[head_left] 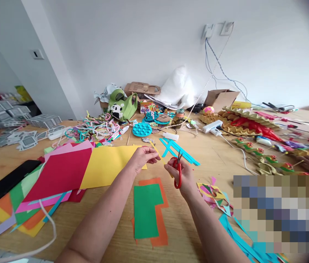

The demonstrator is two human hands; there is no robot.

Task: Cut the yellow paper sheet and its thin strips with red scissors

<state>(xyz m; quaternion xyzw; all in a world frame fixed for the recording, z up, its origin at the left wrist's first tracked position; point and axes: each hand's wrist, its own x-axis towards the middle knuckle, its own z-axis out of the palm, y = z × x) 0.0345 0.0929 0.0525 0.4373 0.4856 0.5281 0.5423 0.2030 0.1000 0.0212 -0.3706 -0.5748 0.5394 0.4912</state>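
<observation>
Currently, the left hand (147,157) has thumb and fingertips pinched together on a narrow yellow paper strip (156,149), over the middle of the tabletop (182,226). The right hand (186,178) is wrapped round the red-handled scissors (179,178), blades pointing far and looking slightly parted. Right thumb lies close to the strip's near portion; whether that grip also pinches the paper, cannot tell.

Key relation: strip spans the gap between the two hands, long axis running from far left to near right. From the left grip it lies just to the right; from the scissor blades it lies to the left, apart from them. Left hand is nearer its far end, right hand its near end. Judgement: the sideways offset between blades and strip is what counts.

Surroundings: notched green paper (146,212) lies over orange paper (163,226) on the near side. Blue paper strips (190,157) lie far right of the yellow one. Yellow paper sheet (105,166) and red paper sheet (58,171) overlap at left.
</observation>
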